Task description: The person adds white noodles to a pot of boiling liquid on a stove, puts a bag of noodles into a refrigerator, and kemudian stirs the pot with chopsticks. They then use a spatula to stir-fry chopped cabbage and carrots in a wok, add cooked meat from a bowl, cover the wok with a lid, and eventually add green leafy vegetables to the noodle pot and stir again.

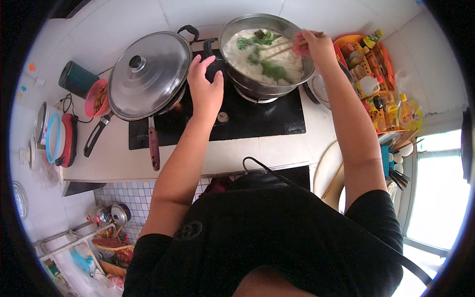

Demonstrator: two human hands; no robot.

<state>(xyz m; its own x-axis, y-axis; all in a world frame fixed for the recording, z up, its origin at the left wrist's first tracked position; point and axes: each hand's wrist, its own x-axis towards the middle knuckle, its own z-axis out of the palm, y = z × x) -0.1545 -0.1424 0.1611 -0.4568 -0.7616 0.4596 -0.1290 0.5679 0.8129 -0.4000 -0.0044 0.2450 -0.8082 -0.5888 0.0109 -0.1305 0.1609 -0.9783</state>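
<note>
A large metal pot (259, 83) stands on the right burner of a black gas hob (267, 118). Pale noodles (237, 61) in whitish liquid fill it, with green leaves (272, 70) on top. Over the pot's right rim, my right hand (311, 44) grips wooden chopsticks (278, 48), whose lower ends reach in among the leaves. My left hand (206, 85) is raised between the two pans, fingers apart and holding nothing. Left of it is a wok covered by a domed metal lid (156, 74) with a black knob. The pot's left handle (208, 48) is close to my left fingers.
A pink bowl of food (97, 98) and a dark green cylinder (78, 80) stand left of the wok. A utensil handle (153, 144) and the wok's handle (97, 135) point toward the counter's front edge. Right of the pot are a lid (321, 87) and an orange basket of condiments (365, 63).
</note>
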